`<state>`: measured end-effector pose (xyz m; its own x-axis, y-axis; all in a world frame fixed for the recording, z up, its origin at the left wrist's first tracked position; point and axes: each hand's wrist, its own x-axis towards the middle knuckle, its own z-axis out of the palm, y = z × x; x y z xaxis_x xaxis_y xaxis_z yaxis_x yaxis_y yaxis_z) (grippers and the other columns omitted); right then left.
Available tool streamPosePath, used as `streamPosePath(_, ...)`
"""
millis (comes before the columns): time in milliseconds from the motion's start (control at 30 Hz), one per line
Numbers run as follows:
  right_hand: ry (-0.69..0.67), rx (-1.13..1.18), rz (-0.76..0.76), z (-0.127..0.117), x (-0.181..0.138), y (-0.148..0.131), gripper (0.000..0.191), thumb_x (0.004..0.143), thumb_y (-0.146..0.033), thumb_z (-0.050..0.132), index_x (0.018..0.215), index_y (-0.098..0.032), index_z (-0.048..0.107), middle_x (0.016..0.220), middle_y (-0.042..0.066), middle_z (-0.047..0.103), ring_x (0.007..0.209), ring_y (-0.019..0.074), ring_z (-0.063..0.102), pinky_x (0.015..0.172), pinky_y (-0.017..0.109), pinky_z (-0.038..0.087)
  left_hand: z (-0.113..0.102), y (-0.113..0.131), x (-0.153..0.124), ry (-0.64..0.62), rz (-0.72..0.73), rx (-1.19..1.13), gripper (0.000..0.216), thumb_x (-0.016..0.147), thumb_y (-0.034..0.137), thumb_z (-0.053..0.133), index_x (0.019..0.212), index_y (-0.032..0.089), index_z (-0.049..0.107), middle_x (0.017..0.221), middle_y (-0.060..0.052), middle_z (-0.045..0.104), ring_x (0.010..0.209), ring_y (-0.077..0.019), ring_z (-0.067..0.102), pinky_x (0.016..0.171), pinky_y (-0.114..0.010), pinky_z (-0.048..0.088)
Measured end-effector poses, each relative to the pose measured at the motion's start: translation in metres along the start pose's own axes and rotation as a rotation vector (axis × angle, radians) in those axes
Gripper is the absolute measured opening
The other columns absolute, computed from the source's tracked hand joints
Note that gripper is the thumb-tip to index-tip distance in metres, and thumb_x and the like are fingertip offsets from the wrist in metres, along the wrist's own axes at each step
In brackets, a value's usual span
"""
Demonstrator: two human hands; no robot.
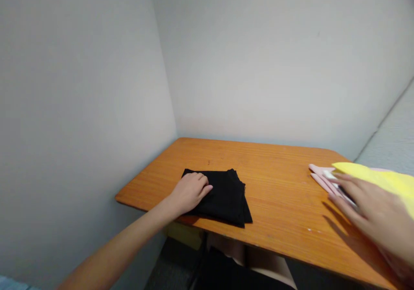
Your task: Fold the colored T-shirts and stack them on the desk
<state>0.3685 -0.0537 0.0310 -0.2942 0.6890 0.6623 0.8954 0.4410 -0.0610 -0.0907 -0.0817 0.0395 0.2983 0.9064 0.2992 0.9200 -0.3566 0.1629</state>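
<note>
A folded black cloth point(224, 199), apparently a garment, lies near the front edge of the wooden table, its right-hand layers fanned slightly apart. My left hand point(190, 191) rests on its left part, palm down, fingers loosely bent and thumb pointing right. At the table's right side, my right hand point(371, 208) is at a pile of folded cloths, smeared by motion. A yellow cloth point(381, 178) lies above the hand, with a pink cloth point(318, 171) under it. White and dark layers show between thumb and fingers; whether these are gripped is unclear.
The brown wooden table point(258, 160) has rounded corners and meets a pale wall point(258, 66) behind. Another wall point(80, 109) stands close on the left. Below the front edge are my legs and a yellowish object point(184, 235), partly hidden.
</note>
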Motion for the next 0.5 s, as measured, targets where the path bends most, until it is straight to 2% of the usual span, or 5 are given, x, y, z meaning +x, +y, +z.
streamPosePath(33, -0.049, 0.081, -0.057, 0.009, -0.003, -0.021, 0.040, 0.091, -0.057, 0.041, 0.107, -0.026, 0.060, 0.119, 0.018, 0.059, 0.114, 0.0335, 0.052, 0.099, 0.051, 0.037, 0.005, 0.017, 0.001, 0.010, 0.026, 0.004, 0.040, 0.097, 0.051, 0.036, 0.085, 0.020, 0.058, 0.088, -0.006, 0.064, 0.087, -0.0219, 0.060, 0.082, -0.033, 0.043)
streamPosePath(133, -0.260, 0.279, -0.071, 0.036, -0.010, -0.093, 0.028, 0.095, -0.045, 0.043, 0.099, -0.024, 0.061, 0.106, 0.011, 0.062, 0.101, 0.0273, 0.057, 0.091, 0.044, 0.043, 0.024, 0.065, 0.003, 0.022, 0.065, 0.056, 0.041, 0.095, 0.054, 0.038, 0.084, 0.019, 0.057, 0.087, -0.007, 0.062, 0.086, -0.0238, 0.059, 0.079, -0.035, 0.045)
streamPosePath(233, -0.356, 0.407, -0.026, 0.058, -0.008, -0.148, 0.026, 0.096, -0.039, 0.041, 0.090, -0.021, 0.060, 0.093, 0.008, 0.061, 0.090, 0.0241, 0.056, 0.082, 0.039, 0.044, 0.037, 0.087, 0.004, 0.016, -0.002, 0.113, 0.038, 0.088, 0.053, 0.051, 0.087, 0.015, 0.059, 0.089, -0.011, 0.062, 0.089, -0.0280, 0.058, 0.079, -0.037, 0.046)
streamPosePath(333, -0.387, 0.507, 0.046, 0.076, -0.003, -0.171, 0.029, 0.096, -0.039, 0.042, 0.082, -0.020, 0.059, 0.085, 0.006, 0.060, 0.083, 0.0220, 0.055, 0.076, 0.035, 0.043, 0.038, 0.081, -0.003, 0.029, -0.015, 0.023, 0.025, 0.091, 0.039, 0.049, 0.086, 0.016, 0.058, 0.088, -0.009, 0.061, 0.089, -0.0257, 0.058, 0.081, -0.036, 0.045)
streamPosePath(500, -0.388, 0.486, 0.149, 0.100, 0.006, -0.186, 0.044, 0.093, -0.056, 0.046, 0.071, -0.020, 0.057, 0.073, 0.005, 0.059, 0.077, 0.0228, 0.053, 0.070, 0.035, 0.039, 0.038, 0.058, -0.034, 0.123, -0.159, -0.345, 0.013, 0.090, 0.024, 0.049, 0.079, 0.019, 0.053, 0.081, -0.002, 0.059, 0.077, -0.0177, 0.057, 0.069, -0.027, 0.041)
